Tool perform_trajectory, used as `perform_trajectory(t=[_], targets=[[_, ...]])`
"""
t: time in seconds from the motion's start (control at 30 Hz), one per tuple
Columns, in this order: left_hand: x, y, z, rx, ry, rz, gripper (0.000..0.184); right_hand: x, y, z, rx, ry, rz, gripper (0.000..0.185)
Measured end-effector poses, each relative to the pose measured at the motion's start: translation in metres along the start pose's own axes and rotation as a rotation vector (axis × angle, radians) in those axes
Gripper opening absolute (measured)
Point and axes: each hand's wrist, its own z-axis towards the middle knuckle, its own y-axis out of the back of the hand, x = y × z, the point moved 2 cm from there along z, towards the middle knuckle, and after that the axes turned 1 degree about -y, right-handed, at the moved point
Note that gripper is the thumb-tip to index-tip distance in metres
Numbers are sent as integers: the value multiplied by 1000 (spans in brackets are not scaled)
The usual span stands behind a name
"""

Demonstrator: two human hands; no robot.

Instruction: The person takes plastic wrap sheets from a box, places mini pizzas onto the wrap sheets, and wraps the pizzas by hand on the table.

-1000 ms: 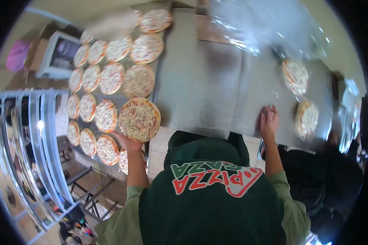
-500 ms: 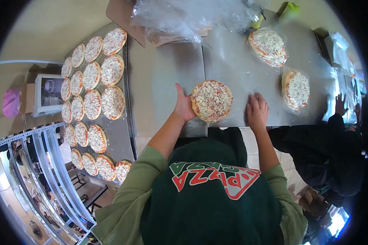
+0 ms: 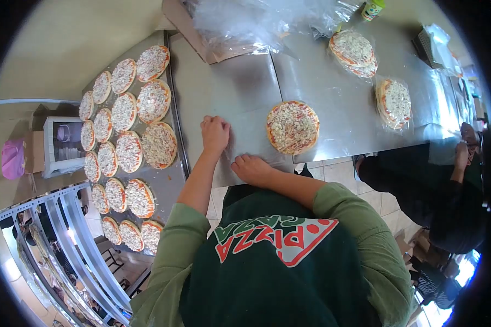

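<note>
One pizza (image 3: 293, 127) lies flat on the surface (image 3: 229, 82), right of my left hand (image 3: 215, 133) and right hand (image 3: 252, 170), both curled; whether they grip anything, I cannot tell. Supporting the pizza level from beneath should limit spilling.

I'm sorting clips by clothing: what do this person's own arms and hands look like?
Green sleeves, wrinkled and without visible markings, end near the elbows; the forearms are uncovered. The left hand and right hand are bare, without gloves.

smooth, glossy metal table (image 3: 349, 120), rough-topped pizza (image 3: 293, 127), crinkled, shiny clear plastic (image 3: 245, 24), matt cardboard (image 3: 188, 31), matt cloth apron (image 3: 278, 294)
</note>
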Motion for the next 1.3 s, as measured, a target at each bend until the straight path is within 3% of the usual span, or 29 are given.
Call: perform_trajectory(t=[0.1,0.17,0.2,0.3,0.4,0.43,0.5,0.57,0.6,0.67,0.77,0.87,1.0,1.07,1.1,1.13,1.2,1.23,1.3], targets=[[-3,2,19,291,244,-275,31,-10,21,-8,-52,-159,310,11],[-27,40,24,473,659,-1093,30,-20,49,-31,-184,-420,585,8],[-41,54,24,553,865,-1505,30,-28,52,-51,-352,-625,868,7],[-84,59,15,189,611,-1693,31,-45,72,-99,-856,-1095,1443,11],[-122,24,-6,22,-147,-806,44,-62,60,-130,-930,-1274,1488,12],[-132,15,-5,-1,-272,-618,50,-65,59,-136,-872,-1355,1451,12],[-150,2,-5,-49,-509,-232,64,-76,62,-143,-840,-1280,1226,13],[-162,-8,-1,55,-483,-139,78,-86,74,-150,-812,-1198,860,17],[-167,-11,0,106,-468,-90,85,-97,85,-156,-659,-1169,509,25],[-172,-11,3,144,-489,-6,89,-114,118,-154,-610,-1010,-78,37],[-174,-7,5,160,-510,45,93,-145,133,-165,-580,-1050,-345,45],[-173,-13,7,181,-499,18,93,-168,120,-182,-450,-1184,-7,40],[-177,-15,6,183,-527,-39,88,-162,129,-177,-421,-1194,239,27],[-178,-11,6,168,-548,-28,80,-134,147,-148,-504,-976,309,30],[-178,-9,7,162,-560,-24,77,-112,144,-127,-406,-845,261,33],[-168,-19,12,197,-476,-295,74,-90,141,-106,-311,-716,193,36],[-149,-36,25,196,-359,-689,69,-76,116,-91,-96,-678,80,43],[-152,-21,31,153,-338,-819,66,-74,104,-91,-106,-648,30,42],[-158,17,32,-90,-418,-818,61,-69,84,-92,-121,-589,-61,40]])
